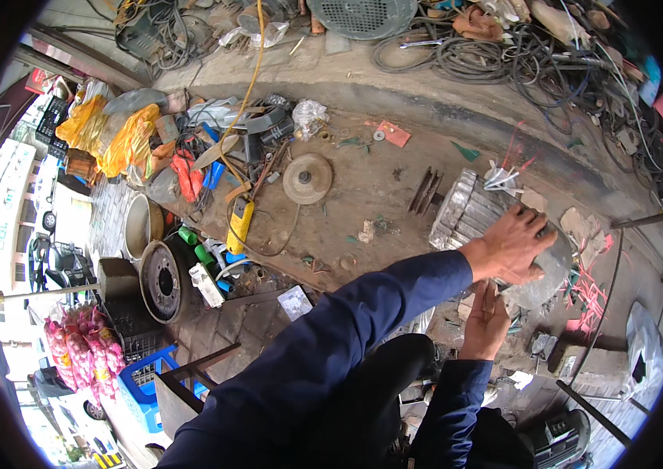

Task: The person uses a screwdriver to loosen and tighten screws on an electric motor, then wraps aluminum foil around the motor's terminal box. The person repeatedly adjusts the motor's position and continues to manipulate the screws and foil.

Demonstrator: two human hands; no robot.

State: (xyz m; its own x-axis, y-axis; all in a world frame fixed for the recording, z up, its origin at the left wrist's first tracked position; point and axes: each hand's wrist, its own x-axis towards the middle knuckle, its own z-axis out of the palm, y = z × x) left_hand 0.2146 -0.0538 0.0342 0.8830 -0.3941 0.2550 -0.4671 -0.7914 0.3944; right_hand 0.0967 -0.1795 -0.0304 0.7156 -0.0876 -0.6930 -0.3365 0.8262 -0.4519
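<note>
A grey finned electric motor [459, 209] lies on its side on the worn board at the right. A cluster of pale wire leads [499, 177] sticks up from its far side. Reaching across from the lower left, my left hand [513, 244] grips the motor's rounded end, its fingers bent over the top. Below it, my right hand [485, 327] is raised against the motor's near side with its fingers pressed together. What those fingertips pinch, if anything, is too small to make out.
On the brown board [339, 242] sit a round metal disc [307, 179] and a yellow hoist control [240, 225] on a cable. Coiled black cables [472, 62] line the far ledge. A metal wheel rim [163, 281] stands left, near a blue plastic stool [144, 391]. Pink wire scraps [588, 298] lie right.
</note>
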